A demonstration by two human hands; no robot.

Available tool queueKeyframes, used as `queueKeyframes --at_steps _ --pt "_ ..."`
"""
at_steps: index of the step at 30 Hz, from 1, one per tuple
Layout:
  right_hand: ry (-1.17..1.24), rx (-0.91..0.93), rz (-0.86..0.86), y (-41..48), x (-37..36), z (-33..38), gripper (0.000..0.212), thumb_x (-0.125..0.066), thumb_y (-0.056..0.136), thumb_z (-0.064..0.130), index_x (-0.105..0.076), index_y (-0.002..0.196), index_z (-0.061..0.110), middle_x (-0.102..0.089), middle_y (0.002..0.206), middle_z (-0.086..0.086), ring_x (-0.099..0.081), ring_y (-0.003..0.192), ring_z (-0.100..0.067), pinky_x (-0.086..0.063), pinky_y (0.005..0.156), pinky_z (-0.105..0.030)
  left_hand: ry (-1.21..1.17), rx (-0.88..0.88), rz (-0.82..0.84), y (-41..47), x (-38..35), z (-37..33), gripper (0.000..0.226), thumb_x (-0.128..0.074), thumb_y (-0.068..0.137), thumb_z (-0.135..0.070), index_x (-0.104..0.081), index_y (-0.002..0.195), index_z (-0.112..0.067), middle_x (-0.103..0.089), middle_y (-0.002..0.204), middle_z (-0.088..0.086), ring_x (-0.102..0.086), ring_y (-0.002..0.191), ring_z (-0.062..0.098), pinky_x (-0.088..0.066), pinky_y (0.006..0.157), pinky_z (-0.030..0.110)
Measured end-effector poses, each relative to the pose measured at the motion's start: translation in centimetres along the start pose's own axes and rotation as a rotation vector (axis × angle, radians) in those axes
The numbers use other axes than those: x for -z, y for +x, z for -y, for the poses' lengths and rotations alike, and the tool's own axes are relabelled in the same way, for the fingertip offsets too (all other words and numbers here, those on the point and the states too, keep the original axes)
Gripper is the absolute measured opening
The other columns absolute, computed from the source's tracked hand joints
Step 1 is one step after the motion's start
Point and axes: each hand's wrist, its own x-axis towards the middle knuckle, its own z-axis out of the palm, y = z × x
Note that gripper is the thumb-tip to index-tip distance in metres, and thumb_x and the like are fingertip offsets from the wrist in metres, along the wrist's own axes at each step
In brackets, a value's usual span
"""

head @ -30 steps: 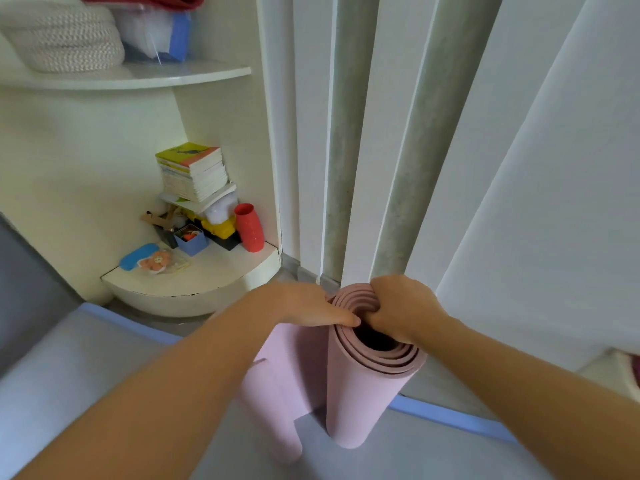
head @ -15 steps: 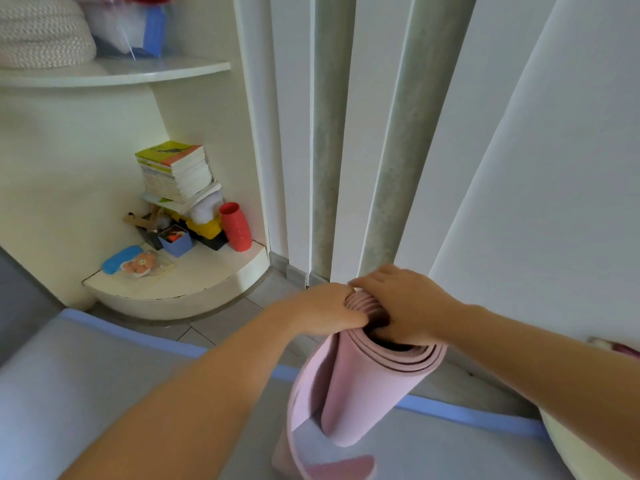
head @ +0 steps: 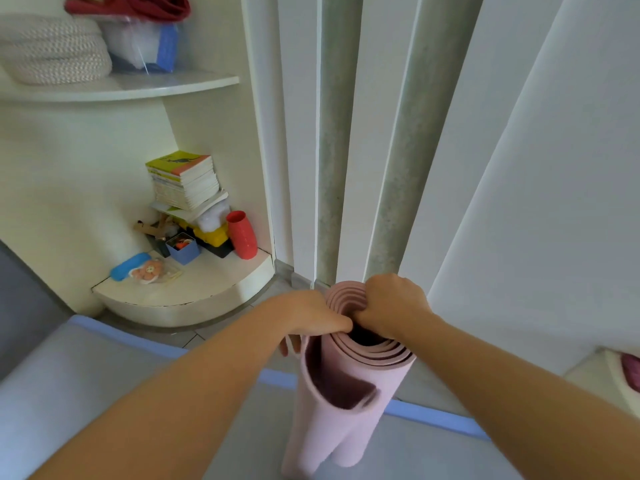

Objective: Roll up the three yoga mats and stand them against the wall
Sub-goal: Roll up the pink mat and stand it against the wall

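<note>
Pink mat point(head: 346, 393) upright on end at centre, lower end on grey floor mat point(head: 69, 375). Loosely rolled, outer flap slack on near-left side.

Left hand point(head: 311, 315) at roll's top left rim, fingers curled and clamped on outer layer. Right hand point(head: 391, 303) on far-right rim, fingers hooked into core, gripping inner layers.

Two green rolls point(head: 332, 150) upright against wall point(head: 554, 168), just beyond pink mat.

Far left: shelf point(head: 180, 299) with books point(head: 183, 181) and red cup point(head: 242, 235).
</note>
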Motion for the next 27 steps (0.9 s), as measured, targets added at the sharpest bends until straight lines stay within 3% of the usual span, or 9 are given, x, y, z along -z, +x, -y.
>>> queueKeyframes --at_steps 4,7,9,11,13,16,19,22,27 --pt "-0.011 -0.053 -0.006 -0.2 -0.3 1.0 0.027 -0.056 0.086 0.04 -0.055 0.098 0.015 -0.053 0.077 0.002 -0.054 0.071 -0.015 -0.041 0.059 -0.023 -0.043 -0.036 -0.074 -0.8 -0.3 0.5 0.028 -0.051 0.085 -0.03 -0.064 0.099 -0.009 -0.069 0.089 0.009 -0.067 0.071 0.02 -0.058 0.068 0.03" --pt "-0.018 0.056 0.052 -0.5 0.3 0.3 0.065 -0.062 0.082 0.048 -0.036 0.136 0.021 -0.057 0.112 -0.001 -0.057 0.101 -0.021 -0.048 0.081 -0.032 0.029 -0.139 -0.115 -1.1 -0.4 1.0 0.016 -0.053 0.083 -0.027 -0.058 0.079 -0.012 -0.061 0.073 0.003 -0.059 0.064 0.017 -0.046 0.057 0.025" --pt "-0.075 0.222 0.114 -1.1 0.8 -0.1 0.086 -0.067 0.078 0.051 -0.022 0.146 0.027 -0.049 0.134 0.0 -0.049 0.12 -0.024 -0.045 0.097 -0.039 0.1 -0.191 -0.097 -1.4 -0.3 1.0 0.013 -0.056 0.083 -0.026 -0.058 0.082 -0.013 -0.06 0.078 0.002 -0.06 0.073 0.018 -0.044 0.062 0.026" --pt "-0.072 0.324 0.172 -1.6 1.1 -0.1 0.072 -0.069 0.079 0.047 -0.035 0.138 0.025 -0.056 0.125 0.0 -0.054 0.114 -0.022 -0.047 0.095 -0.036 0.188 -0.256 -0.098 -1.7 -0.1 0.7 0.018 -0.058 0.083 -0.024 -0.059 0.096 -0.012 -0.062 0.089 0.003 -0.061 0.086 0.02 -0.047 0.071 0.029" --pt "-0.038 0.32 0.167 -1.7 1.0 -0.1 0.037 -0.064 0.083 0.04 -0.051 0.113 0.021 -0.062 0.103 0.001 -0.06 0.094 -0.02 -0.05 0.082 -0.031 0.211 -0.3 -0.112 -1.6 -0.1 0.6 0.02 -0.059 0.082 -0.024 -0.057 0.098 -0.012 -0.06 0.087 0.0 -0.059 0.084 0.019 -0.045 0.068 0.026" --pt "-0.042 0.276 0.097 -2.1 0.6 -0.2 0.012 -0.056 0.086 0.029 -0.05 0.092 0.02 -0.061 0.091 0.0 -0.058 0.081 -0.019 -0.048 0.073 -0.027 0.153 -0.316 -0.149 -1.6 -0.4 0.8 0.023 -0.06 0.085 -0.031 -0.058 0.1 -0.013 -0.058 0.085 -0.003 -0.057 0.081 0.015 -0.044 0.068 0.025" --pt "-0.009 0.225 0.063 -2.4 0.2 -0.2 0.012 -0.054 0.087 0.027 -0.043 0.091 0.022 -0.056 0.088 0.001 -0.057 0.08 -0.019 -0.048 0.073 -0.028 -0.001 -0.334 -0.133 -1.9 -0.7 1.4 0.039 -0.056 0.089 -0.05 -0.061 0.113 -0.019 -0.065 0.103 -0.004 -0.06 0.094 0.013 -0.05 0.083 0.028" --pt "0.017 0.183 0.049 -2.3 0.1 -0.6 0.012 -0.054 0.089 0.026 -0.045 0.096 0.021 -0.055 0.089 0.002 -0.055 0.08 -0.018 -0.047 0.073 -0.027 -0.207 -0.27 -0.015 -2.9 -0.9 3.0 0.048 -0.041 0.09 -0.062 -0.055 0.121 -0.029 -0.061 0.116 -0.01 -0.057 0.106 0.011 -0.053 0.086 0.028" --pt "0.049 0.139 0.041 -2.1 0.1 -0.8 0.022 -0.055 0.09 0.026 -0.05 0.109 0.018 -0.057 0.093 0.001 -0.056 0.082 -0.019 -0.049 0.076 -0.028 -0.553 -0.219 0.216 -4.2 -1.5 5.2 0.048 -0.05 0.091 -0.053 -0.048 0.135 -0.033 -0.053 0.134 -0.012 -0.05 0.123 0.012 -0.053 0.093 0.041"
